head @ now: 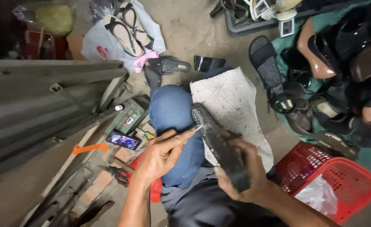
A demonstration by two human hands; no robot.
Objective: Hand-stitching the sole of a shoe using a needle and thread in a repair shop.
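The right hand [240, 170] is closed around the heel end of a dark shoe [217, 141], fingers wrapped over its upturned sole. The shoe lies across a knee in blue cloth [172, 109], toe pointing away from the body. The left hand [160, 153] is pinched on a thin metal needle [198, 128], thumb and forefinger pressed together, and the needle's tip touches the sole's edge near the toe.

Under the shoe and just beyond the right hand lies a grey mat [236, 101]. To the right of the right hand stands a red basket [332, 176] with a clear plastic bag inside it. Left of the left hand a phone [123, 139] with a lit screen lies among scattered tools, with a green box [128, 115] just past it and an orange strip [89, 148] further left. Pliers with dark handles [119, 173] lie below the phone, near the left forearm.

Further off, beyond the knee, a black sandal [168, 65] rests on the floor. Past the mat, a black slipper [269, 71] leans at the edge of a heap of dark and brown shoes [345, 63] on a green cloth. Far left, a white bag [109, 42] carries a pair of strapped sandals [128, 27].
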